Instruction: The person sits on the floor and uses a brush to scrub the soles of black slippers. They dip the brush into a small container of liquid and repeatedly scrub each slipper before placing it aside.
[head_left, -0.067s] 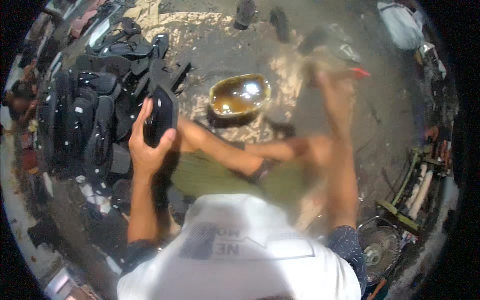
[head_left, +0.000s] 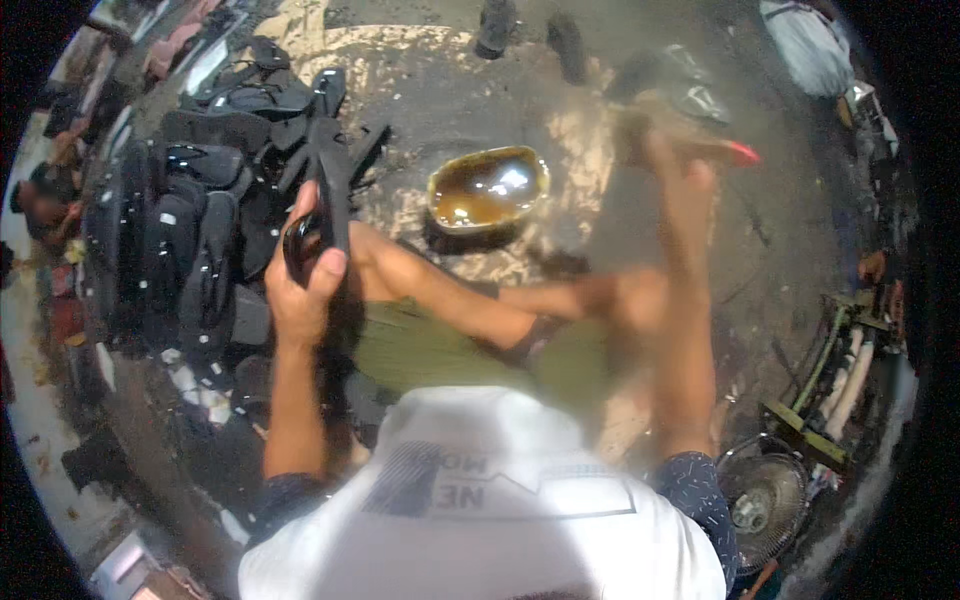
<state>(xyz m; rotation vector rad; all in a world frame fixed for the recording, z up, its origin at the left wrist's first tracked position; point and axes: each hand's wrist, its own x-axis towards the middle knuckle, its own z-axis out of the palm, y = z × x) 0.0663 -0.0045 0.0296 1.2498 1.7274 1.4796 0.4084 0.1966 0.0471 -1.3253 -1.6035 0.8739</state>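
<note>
Through my head view, the black sandal (head_left: 336,215) is in the left hand (head_left: 300,290), raised on edge beside the pile of dark sandals (head_left: 205,245) and left of the basin (head_left: 546,182) of glossy brown liquid. I judge it light enough for one hand, with a sole that should bend a little under pressure yet hold its shape; I see nothing fragile about it. The strap (head_left: 297,245) has a wet-looking shine, so I would expect it to be smoother than the sole and easier to slip on. To my mind the sure hold is across the sole's two edges near its middle, with only light pressure on the strap.

The left hand is partly curled round the sandal, fingers along its outer side and thumb on the side nearer the body, a moderate gap between them filled by the shoe. The right hand (head_left: 685,170) is well apart, out beyond the basin's right side, and badly blurred. Just beside it shows a red-tipped thing (head_left: 743,152); I cannot tell whether the fingers close on it, or how wide they stand
</note>
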